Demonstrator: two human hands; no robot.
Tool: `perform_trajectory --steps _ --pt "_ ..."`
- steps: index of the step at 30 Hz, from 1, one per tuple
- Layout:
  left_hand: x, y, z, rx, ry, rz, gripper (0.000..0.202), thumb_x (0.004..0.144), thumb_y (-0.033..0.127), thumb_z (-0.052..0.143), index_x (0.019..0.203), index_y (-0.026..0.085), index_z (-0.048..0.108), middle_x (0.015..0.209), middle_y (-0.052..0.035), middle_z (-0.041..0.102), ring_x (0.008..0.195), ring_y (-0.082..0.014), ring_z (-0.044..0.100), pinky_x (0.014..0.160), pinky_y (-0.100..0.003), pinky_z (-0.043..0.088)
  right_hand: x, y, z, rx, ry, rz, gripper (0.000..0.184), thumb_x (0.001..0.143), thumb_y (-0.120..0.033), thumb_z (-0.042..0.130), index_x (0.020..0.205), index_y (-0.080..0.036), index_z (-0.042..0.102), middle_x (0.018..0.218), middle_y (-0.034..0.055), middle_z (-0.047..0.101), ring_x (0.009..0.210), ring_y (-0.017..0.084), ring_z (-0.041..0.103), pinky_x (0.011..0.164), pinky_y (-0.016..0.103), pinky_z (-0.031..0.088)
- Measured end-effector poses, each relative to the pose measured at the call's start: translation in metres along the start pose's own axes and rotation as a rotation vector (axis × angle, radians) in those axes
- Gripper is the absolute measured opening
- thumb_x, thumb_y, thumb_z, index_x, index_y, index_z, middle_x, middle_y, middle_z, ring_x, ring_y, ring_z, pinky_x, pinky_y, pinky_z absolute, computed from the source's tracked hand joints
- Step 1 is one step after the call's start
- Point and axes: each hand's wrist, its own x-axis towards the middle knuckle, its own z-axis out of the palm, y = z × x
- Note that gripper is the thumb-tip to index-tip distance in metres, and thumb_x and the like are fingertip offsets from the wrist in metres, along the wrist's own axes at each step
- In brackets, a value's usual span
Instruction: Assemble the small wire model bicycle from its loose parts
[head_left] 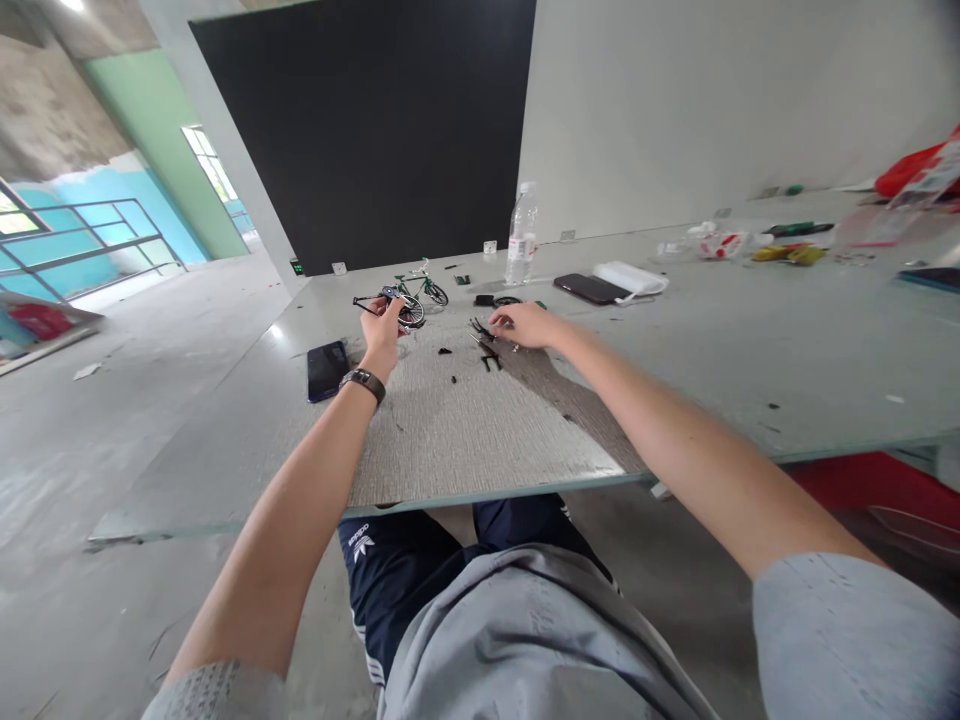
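My left hand (383,325) is closed on a partly built model bicycle (365,301) with a black frame and a spoked wheel (412,311), held a little above the table. Behind it stands a green model bicycle (424,286). Over a cluster of small black parts (480,328) is my right hand (517,325), its fingers bent and slightly apart, with nothing visible in them. Just below those fingers lie pliers or tweezers-like metal tips (484,345) and a black fork-shaped piece (490,363). Tiny dark bits (445,351) lie between my hands.
A phone (327,371) lies by my left wrist. At the back stand a clear water bottle (522,235) and, right of it, a dark phone (590,289) beside a white pouch (634,279). Wrappers (787,253) lie farther right. The glass table edge (480,492) runs above my lap.
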Motion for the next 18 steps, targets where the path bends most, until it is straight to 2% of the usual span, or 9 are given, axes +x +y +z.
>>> perform_trajectory --steps 3,7,10,12,18 --pt "0.0004 -0.0009 -0.0003 0.006 0.001 0.002 0.022 0.085 0.020 0.082 0.097 0.022 0.064 0.086 0.0013 0.069 0.061 -0.0106 0.065 0.052 -0.024 0.039 -0.0003 -0.0012 0.0004 0.008 -0.003 0.018 0.041 0.110 -0.027 0.051 0.143 -0.021 0.075 0.137 0.0147 0.079 0.123 0.030 0.074 0.104 0.044 0.055" --pt "0.0018 -0.0027 -0.0007 0.001 0.002 0.012 0.022 0.084 0.020 0.083 0.097 0.022 0.065 0.089 0.0007 0.068 0.061 -0.0104 0.064 0.052 -0.024 0.039 -0.0006 -0.0023 0.0011 -0.009 -0.045 -0.001 0.053 0.107 -0.016 0.046 0.152 -0.027 0.071 0.147 0.0135 0.075 0.130 0.031 0.071 0.108 0.045 0.054" --pt "0.0025 -0.0035 -0.0003 -0.009 -0.007 0.007 0.025 0.082 0.021 0.085 0.097 0.023 0.065 0.089 0.0004 0.069 0.062 -0.0104 0.064 0.052 -0.024 0.039 -0.0003 -0.0016 0.0011 -0.035 -0.034 0.019 0.051 0.109 -0.019 0.041 0.147 -0.026 0.074 0.154 0.0135 0.071 0.135 0.034 0.068 0.108 0.047 0.053" --pt "0.0026 -0.0038 0.0001 -0.005 -0.009 0.004 0.024 0.083 0.021 0.084 0.097 0.023 0.065 0.088 0.0005 0.069 0.062 -0.0106 0.064 0.052 -0.024 0.039 0.0001 -0.0007 0.0014 -0.029 0.011 0.034 0.048 0.112 -0.023 0.039 0.142 -0.023 0.076 0.151 0.0148 0.072 0.135 0.035 0.068 0.106 0.048 0.054" --pt "0.0014 -0.0052 0.0002 0.028 -0.035 0.025 0.020 0.085 0.020 0.084 0.094 0.022 0.066 0.084 -0.0005 0.067 0.064 -0.0121 0.064 0.051 -0.024 0.039 0.0038 -0.0050 0.0086 -0.095 0.072 -0.080 0.029 0.105 -0.038 0.064 0.121 -0.020 0.080 0.135 0.0175 0.076 0.127 0.035 0.069 0.105 0.048 0.054"
